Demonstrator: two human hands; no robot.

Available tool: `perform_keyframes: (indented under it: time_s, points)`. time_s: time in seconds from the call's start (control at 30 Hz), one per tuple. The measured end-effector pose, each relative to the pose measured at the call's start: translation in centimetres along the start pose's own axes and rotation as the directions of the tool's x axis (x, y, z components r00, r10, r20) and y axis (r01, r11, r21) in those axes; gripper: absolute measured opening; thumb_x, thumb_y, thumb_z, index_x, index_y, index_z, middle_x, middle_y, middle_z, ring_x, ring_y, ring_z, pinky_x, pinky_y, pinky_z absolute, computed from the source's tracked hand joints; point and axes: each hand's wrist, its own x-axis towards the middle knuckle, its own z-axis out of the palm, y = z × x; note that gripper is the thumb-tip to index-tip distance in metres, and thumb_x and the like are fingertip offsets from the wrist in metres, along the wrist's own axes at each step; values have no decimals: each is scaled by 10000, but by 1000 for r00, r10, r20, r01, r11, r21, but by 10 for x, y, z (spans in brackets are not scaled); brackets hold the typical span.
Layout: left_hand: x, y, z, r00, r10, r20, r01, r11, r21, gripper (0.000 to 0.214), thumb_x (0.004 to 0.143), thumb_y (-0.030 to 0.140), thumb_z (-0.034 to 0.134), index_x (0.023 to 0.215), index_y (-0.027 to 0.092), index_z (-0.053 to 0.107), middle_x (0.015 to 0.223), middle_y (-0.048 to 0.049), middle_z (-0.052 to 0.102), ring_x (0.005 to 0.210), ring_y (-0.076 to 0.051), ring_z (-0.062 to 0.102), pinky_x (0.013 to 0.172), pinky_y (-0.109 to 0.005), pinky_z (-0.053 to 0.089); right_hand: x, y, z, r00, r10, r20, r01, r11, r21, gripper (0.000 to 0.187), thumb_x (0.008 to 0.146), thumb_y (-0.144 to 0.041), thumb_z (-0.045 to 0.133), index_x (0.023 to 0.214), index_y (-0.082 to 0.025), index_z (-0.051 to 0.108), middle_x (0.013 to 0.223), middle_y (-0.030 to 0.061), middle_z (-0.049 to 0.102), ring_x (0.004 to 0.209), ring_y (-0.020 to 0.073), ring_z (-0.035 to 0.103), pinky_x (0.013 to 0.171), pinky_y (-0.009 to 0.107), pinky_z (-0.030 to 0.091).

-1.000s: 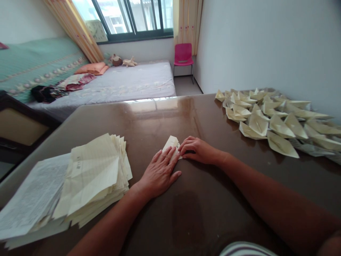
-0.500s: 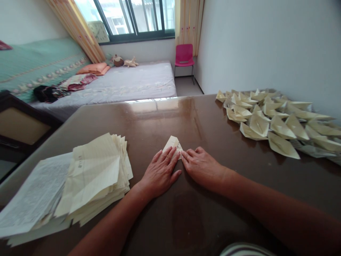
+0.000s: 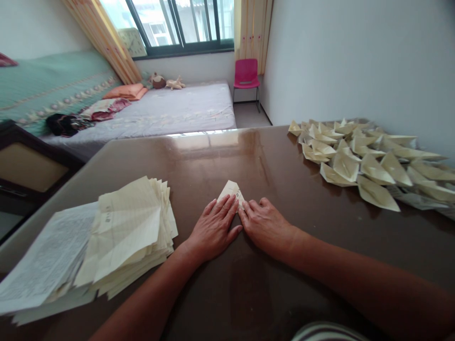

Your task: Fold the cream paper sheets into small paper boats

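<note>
A small folded piece of cream paper (image 3: 231,187) with a pointed top lies flat on the table in front of me. My left hand (image 3: 217,230) rests over its lower left part, fingers stretched out and palm down, with the thumb held apart. At the paper's lower right edge is my right hand (image 3: 265,226), its fingers curled and their tips pressed against the paper. Both hands cover the lower part of the paper, so its folds there are hidden.
On the left lies a stack of cream paper sheets (image 3: 124,232) beside printed sheets (image 3: 53,255). Several folded paper boats (image 3: 377,168) crowd the right side of the brown table (image 3: 213,156). Beyond it stand a bed (image 3: 188,104) and a pink chair (image 3: 246,73).
My right hand has slid slightly left and down along the paper's right edge. My left hand stays almost still on the folded paper.
</note>
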Motion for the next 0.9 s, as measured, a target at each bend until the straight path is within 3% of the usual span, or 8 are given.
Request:
perform_keyframes:
  time_s: [0.3,0.5,0.63,0.73,0.9]
  points:
    - [0,-2,-3,999,22,32,-22,1000,9,649,939,549,303,1474,184,252,1552,-84,226,1437,-209,184,1151,-387,182,0,4,-9,997,-9,71,9,1000,8,316,894,-144,450,1141,-43,617,1192,225,611,996,293,565,792,433,417]
    - [-1,-4,-2,999,33,25,-34,999,13,671,939,549,306,1481,161,225,1553,-91,219,1439,-199,178,1155,-368,170,-2,-4,1,1000,17,-15,-17,1000,-18,360,909,-192,461,1232,-64,557,1168,220,623,1013,299,556,809,425,404]
    - [-1,-4,-1,999,42,13,-42,999,14,673,934,555,319,1475,161,243,1548,-92,232,1433,-208,197,1150,-377,192,-3,-4,2,1000,7,-21,-8,1000,-21,333,891,-176,486,1179,-37,580,1147,231,623,968,294,560,755,417,408]
    - [1,-9,-1,999,31,-19,-31,999,11,597,954,484,337,1462,176,282,1527,-82,292,1409,-202,268,1133,-377,248,-2,0,-2,1000,-3,6,3,1000,-15,266,878,-128,482,1092,-54,622,1092,206,646,939,282,566,726,408,407]
    - [4,-20,-3,994,57,-98,-56,998,12,386,972,332,375,1294,186,531,1375,-57,531,1301,-200,446,1065,-355,382,5,7,-2,999,26,-19,-26,999,46,185,888,-117,468,962,-120,638,936,130,676,876,262,578,694,387,383]
